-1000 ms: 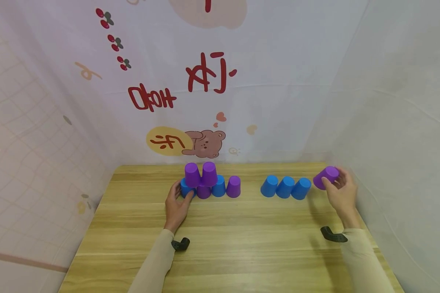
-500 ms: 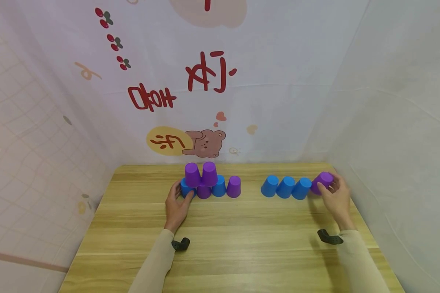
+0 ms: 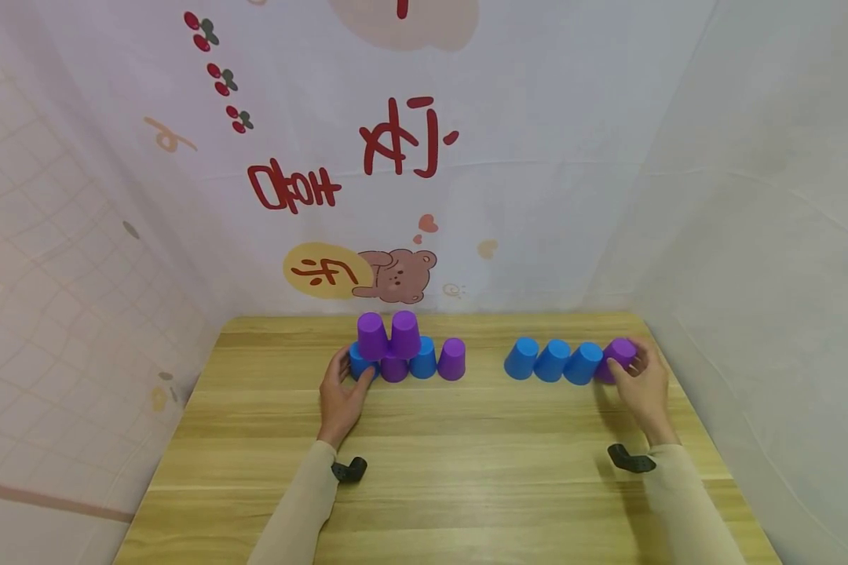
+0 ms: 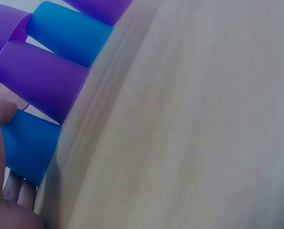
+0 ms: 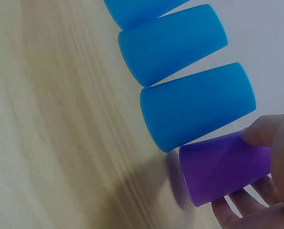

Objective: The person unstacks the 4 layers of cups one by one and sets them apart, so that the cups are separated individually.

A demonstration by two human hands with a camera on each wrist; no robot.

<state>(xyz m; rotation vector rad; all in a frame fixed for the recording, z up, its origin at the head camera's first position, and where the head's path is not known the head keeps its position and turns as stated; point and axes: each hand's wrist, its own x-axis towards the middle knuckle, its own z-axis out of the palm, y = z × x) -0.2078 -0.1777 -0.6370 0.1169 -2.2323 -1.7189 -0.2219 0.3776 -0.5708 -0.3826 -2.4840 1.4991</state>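
My left hand (image 3: 342, 396) grips an upside-down blue cup (image 4: 32, 145) at the left end of the left row, thumb in front and fingers behind. Beside it stand a purple cup (image 4: 44, 78), another blue cup (image 3: 424, 361) and a purple cup (image 3: 452, 359). Two purple cups, left (image 3: 372, 336) and right (image 3: 405, 335), sit on top of that row. My right hand (image 3: 643, 392) holds an upside-down purple cup (image 5: 223, 167) between thumb and fingers, close beside the rightmost blue cup (image 5: 199, 105). A shadow shows by its rim; I cannot tell whether it touches the table.
Two more blue cups, the left one (image 3: 521, 359) and the middle one (image 3: 553, 361), stand in the right row. A gap of wooden table (image 3: 484, 353) separates the two rows. White printed cloth (image 3: 537, 196) hangs behind, with cloth along both sides.
My right hand has brought the purple cup left and down, to the end of the blue row, and the cup is more upright. My left hand stays on its blue cup.
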